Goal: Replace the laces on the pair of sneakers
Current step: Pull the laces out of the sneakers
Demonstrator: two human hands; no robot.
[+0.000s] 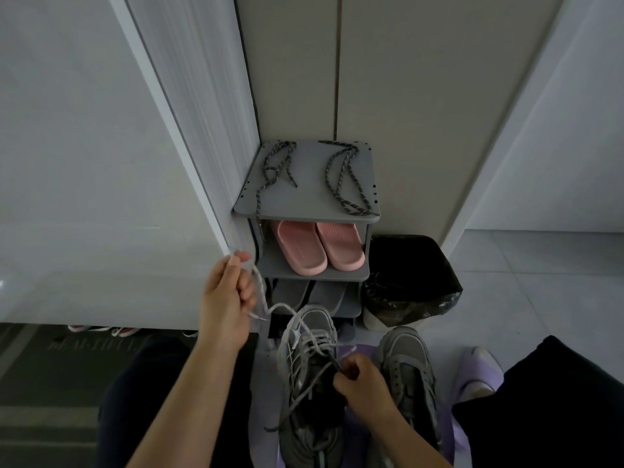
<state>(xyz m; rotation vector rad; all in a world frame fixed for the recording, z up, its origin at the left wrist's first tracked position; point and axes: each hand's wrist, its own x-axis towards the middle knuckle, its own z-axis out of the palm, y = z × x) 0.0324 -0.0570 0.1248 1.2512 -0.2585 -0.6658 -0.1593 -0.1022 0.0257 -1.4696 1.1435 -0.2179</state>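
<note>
Down low, a grey mesh sneaker [305, 376] lay between the person's knees; the left hand [227, 298] gripped its pale woven lace [270, 307], the right hand [363, 383] pinched the tongue. Dark speckled rope laces [341, 177] rested atop a grey plastic shoe rack [304, 201].

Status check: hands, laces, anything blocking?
Left hand pulling pale lace. Right hand steadying sneaker. Dark laces waiting on rack. Nothing blocking.

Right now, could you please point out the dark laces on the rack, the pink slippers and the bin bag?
Dark laces [344, 173]: head view, on the right-hand lace's strands.
Pink slippers [300, 246]: head view, on the left slipper's strap.
Bin bag [412, 265]: head view, on its black plastic.
</note>
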